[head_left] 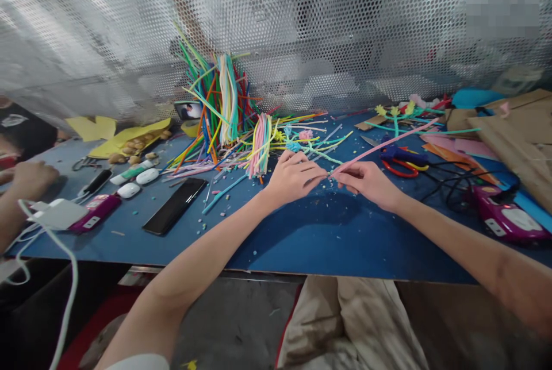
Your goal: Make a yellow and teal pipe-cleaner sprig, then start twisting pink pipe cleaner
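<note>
A pink pipe cleaner (388, 143) slants up to the right from between my hands. My right hand (366, 181) pinches it near its lower end, thumb against fingers. My left hand (295, 177) meets that same end with its fingertips closed together; what lies inside its fingers is hidden. Just behind my left hand lie small blue pipe-cleaner flowers (293, 146) and a pink one (306, 135). A bundle of pink and cream pipe cleaners (260, 146) stands to the left of them. Beyond my right hand, a green stem with yellow tips (395, 120) rests on the table.
A black phone (175, 206) lies left on the blue table (284, 243). Many loose pipe cleaners (211, 100) pile up against the perforated metal screen (345, 31). Scissors (399, 167), a glue gun (401, 154) and a purple power strip (509, 218) sit right. Another person's hand (34, 179) is far left.
</note>
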`<state>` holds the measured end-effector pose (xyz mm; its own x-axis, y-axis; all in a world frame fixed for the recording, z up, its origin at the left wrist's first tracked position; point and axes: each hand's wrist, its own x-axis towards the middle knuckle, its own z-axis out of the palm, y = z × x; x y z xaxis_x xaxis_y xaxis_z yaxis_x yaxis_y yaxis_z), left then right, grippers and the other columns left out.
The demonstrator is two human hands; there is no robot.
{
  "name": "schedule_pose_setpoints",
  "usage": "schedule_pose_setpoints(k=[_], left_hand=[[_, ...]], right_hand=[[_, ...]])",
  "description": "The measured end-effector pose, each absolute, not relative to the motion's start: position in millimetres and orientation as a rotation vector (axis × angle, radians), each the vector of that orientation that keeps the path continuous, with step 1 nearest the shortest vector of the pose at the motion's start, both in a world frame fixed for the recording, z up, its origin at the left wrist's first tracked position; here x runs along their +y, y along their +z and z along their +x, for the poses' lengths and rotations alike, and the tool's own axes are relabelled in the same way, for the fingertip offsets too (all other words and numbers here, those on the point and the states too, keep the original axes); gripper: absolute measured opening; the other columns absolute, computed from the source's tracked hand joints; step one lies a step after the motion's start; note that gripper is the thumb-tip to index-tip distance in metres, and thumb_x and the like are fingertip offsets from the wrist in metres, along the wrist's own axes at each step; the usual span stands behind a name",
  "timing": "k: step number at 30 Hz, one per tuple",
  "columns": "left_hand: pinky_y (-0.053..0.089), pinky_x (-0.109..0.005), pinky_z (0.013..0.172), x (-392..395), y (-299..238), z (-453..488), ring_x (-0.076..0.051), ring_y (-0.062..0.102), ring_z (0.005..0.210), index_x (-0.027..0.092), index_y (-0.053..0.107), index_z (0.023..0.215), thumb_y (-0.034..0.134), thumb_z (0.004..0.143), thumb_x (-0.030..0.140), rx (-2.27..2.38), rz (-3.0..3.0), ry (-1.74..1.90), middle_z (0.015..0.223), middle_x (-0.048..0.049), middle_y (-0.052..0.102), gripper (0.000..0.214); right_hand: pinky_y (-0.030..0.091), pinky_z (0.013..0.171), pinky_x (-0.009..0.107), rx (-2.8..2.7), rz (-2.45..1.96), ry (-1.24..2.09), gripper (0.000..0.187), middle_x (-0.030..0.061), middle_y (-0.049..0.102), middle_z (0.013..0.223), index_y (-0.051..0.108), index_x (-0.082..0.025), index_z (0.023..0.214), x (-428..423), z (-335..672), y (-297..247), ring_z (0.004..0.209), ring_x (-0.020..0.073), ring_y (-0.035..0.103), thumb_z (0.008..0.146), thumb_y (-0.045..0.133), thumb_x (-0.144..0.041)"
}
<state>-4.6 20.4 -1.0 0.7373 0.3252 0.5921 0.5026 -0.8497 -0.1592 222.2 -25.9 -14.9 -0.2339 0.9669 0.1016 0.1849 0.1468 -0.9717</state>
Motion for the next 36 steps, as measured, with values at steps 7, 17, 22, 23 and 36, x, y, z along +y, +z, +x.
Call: schedule_pose_setpoints(k=[7, 17, 22, 23, 36], left_hand=[[0.036, -0.038, 0.083, 19.7, -3.7, -2.0, -0.018, 0.056, 0.086, 0.029, 0.073, 0.098, 0.057, 0.093, 0.033, -0.618, -2.637, -0.839, 0.094, 0.0014, 0.075, 0.017], [0.038, -0.035, 0.086, 23.1, -13.6, -1.5, -0.013, 0.062, 0.088, 0.026, 0.066, 0.110, 0.052, 0.095, 0.022, -0.546, -2.625, -0.895, 0.107, -0.0011, 0.072, 0.021], [0.040, -0.031, 0.083, 26.6, -17.5, -0.5, -0.014, 0.061, 0.090, 0.023, 0.064, 0.105, 0.056, 0.094, 0.029, -0.461, -2.640, -0.920, 0.106, -0.0005, 0.071, 0.015], [0.040, -0.031, 0.082, 27.2, -18.0, -0.7, -0.014, 0.061, 0.089, 0.024, 0.063, 0.106, 0.058, 0.093, 0.032, -0.445, -2.633, -0.923, 0.106, -0.0002, 0.071, 0.016], [0.038, -0.030, 0.078, 25.9, -18.5, -1.0, -0.011, 0.058, 0.078, 0.031, 0.070, 0.100, 0.059, 0.093, 0.037, -0.487, -2.588, -0.938, 0.102, 0.0054, 0.074, 0.015]], right_hand=[[0.035, 0.047, 0.024, -1.563, -1.151, 1.202, 0.029, -0.0013, 0.057, 0.067, 0.068, -0.018, 0.089, -26.2, 220.2, -15.9, 0.051, 0.0082, 0.044, 0.080, 0.066, -0.045], [0.032, 0.049, 0.024, -1.552, -1.109, 1.191, 0.029, -0.0047, 0.048, 0.063, 0.063, -0.017, 0.088, -27.1, 219.4, -17.4, 0.051, 0.0069, 0.039, 0.082, 0.065, -0.045], [0.029, 0.048, 0.024, -1.537, -1.086, 1.257, 0.028, -0.0055, 0.046, 0.062, 0.062, -0.018, 0.089, -26.5, 219.3, -18.6, 0.051, 0.0067, 0.037, 0.083, 0.065, -0.045], [0.029, 0.048, 0.024, -1.535, -1.080, 1.267, 0.028, -0.0055, 0.046, 0.062, 0.062, -0.018, 0.090, -26.4, 219.3, -19.1, 0.050, 0.0065, 0.037, 0.083, 0.064, -0.045], [0.036, 0.054, 0.024, -1.667, -1.105, 1.187, 0.029, -0.0031, 0.053, 0.067, 0.062, -0.018, 0.090, -26.2, 218.6, -21.0, 0.056, 0.0082, 0.044, 0.086, 0.060, -0.046]])
